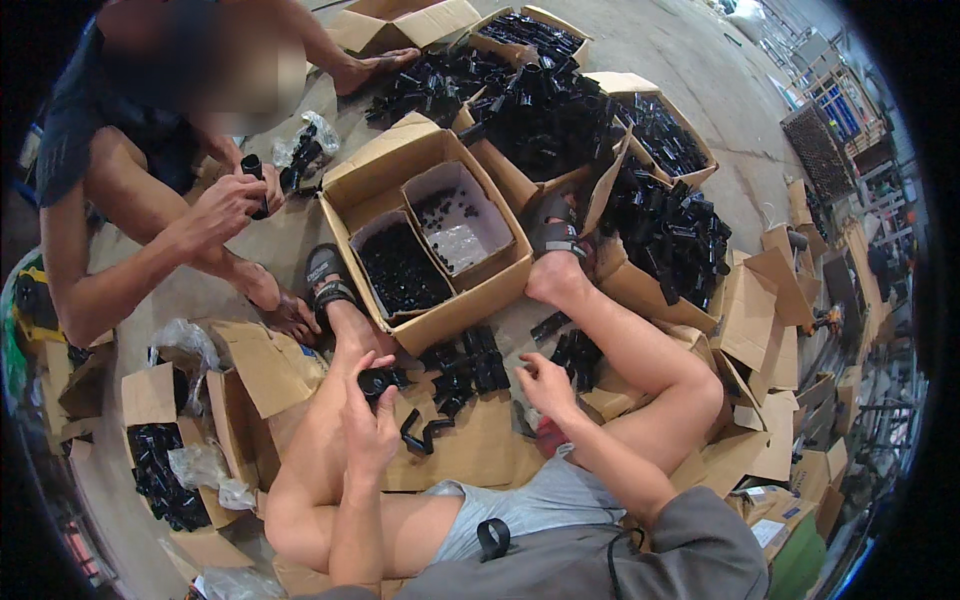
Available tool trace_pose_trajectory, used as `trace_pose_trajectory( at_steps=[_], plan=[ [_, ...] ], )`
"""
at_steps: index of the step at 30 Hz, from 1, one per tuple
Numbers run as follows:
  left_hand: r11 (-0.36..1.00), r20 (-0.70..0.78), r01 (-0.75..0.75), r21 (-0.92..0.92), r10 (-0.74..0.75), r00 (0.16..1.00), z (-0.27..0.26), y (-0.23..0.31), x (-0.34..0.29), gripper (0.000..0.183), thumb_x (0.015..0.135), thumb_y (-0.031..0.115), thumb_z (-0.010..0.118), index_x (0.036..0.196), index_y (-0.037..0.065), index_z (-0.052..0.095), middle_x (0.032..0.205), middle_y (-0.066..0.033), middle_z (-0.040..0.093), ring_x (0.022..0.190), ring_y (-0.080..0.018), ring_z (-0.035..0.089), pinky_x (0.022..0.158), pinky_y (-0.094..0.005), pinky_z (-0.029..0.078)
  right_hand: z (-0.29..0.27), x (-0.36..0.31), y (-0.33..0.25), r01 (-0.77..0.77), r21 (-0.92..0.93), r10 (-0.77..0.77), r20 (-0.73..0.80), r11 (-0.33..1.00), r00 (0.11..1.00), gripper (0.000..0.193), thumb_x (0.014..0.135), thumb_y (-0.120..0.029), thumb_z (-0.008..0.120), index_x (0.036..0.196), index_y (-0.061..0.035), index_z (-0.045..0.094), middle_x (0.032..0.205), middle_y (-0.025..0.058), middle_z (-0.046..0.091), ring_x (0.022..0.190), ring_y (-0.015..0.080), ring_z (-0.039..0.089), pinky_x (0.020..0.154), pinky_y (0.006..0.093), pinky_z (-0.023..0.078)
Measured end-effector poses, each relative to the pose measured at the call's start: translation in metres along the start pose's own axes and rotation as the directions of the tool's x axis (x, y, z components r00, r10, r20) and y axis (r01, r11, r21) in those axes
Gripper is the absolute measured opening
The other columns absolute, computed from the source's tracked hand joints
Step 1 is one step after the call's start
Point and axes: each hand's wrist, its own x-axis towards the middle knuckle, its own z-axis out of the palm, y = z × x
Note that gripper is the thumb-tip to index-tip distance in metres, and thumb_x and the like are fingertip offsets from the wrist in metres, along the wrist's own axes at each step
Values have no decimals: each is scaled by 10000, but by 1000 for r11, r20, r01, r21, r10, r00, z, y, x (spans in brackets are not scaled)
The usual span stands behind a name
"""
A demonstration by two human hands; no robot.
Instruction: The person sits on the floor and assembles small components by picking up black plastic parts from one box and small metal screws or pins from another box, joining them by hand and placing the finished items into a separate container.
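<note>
My left hand [371,425] is wrapped round a black plastic tube fitting [378,382], held above my lap with its round end showing. My right hand [547,386] hovers beside the loose black tubes, fingers bent together; anything between them is too small to make out. Between my hands, a row of black tube fittings [468,362] lies on flattened cardboard [470,450]. Two bent black pieces [428,434] rest nearer to me. Past my feet stands a cardboard box [455,312] with two inner boxes, one well filled with small black parts, the other with a few.
Opposite on the left, another person's hands [235,205] hold a black tube. Cartons heaped with black fittings [665,235] stand at the far right and back. At left, an open box [165,470] holds more fittings and plastic bags. Torn cartons [765,330] lie at right.
</note>
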Motion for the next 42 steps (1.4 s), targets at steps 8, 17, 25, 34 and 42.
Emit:
trace_pose_trajectory(
  at_steps=[8,17,25,34,42],
  plan=[
    [880,129,143,-454,-94,987,11,-24,-7,405,936,-56,566,1314,-1,433,1252,-153,623,1194,-211,585,1063,-344,431,71,23,-22,-30,-46,21,-181,998,983,399,838,-269,748,1067,14,584,1056,247,661,1013,408,633,882,461,491],
    [770,213,231,-594,-127,969,31,-28,-10,385,1003,128,575,1337,-26,459,1218,-134,640,1148,-190,607,1036,-341,455,67,38,-10,-250,358,291,-64,899,954,427,786,-168,798,1121,-8,588,1100,151,670,985,250,656,859,369,520],
    [737,209,244,-631,-141,968,21,-32,-14,531,994,317,606,1360,-38,454,1230,-144,629,1108,-199,618,1026,-366,464,9,-18,-84,204,584,-203,-67,786,977,473,777,-142,820,1181,-27,604,1026,97,649,937,198,624,850,326,512],
    [662,302,314,-681,-136,943,18,-25,-11,440,911,5,668,1337,-9,558,1265,-74,645,1127,-138,605,1003,-313,488,-7,-57,-150,500,428,-554,2,753,832,416,785,-19,790,1181,-8,663,1095,118,601,993,208,659,840,300,565],
    [658,325,331,-677,-137,936,17,-25,-12,461,909,25,679,1351,3,551,1284,-74,635,1161,-147,596,1026,-322,479,3,-53,-139,464,487,-549,39,740,835,443,773,9,794,1197,-12,668,1135,127,593,1021,211,640,865,299,550]
  ],
)
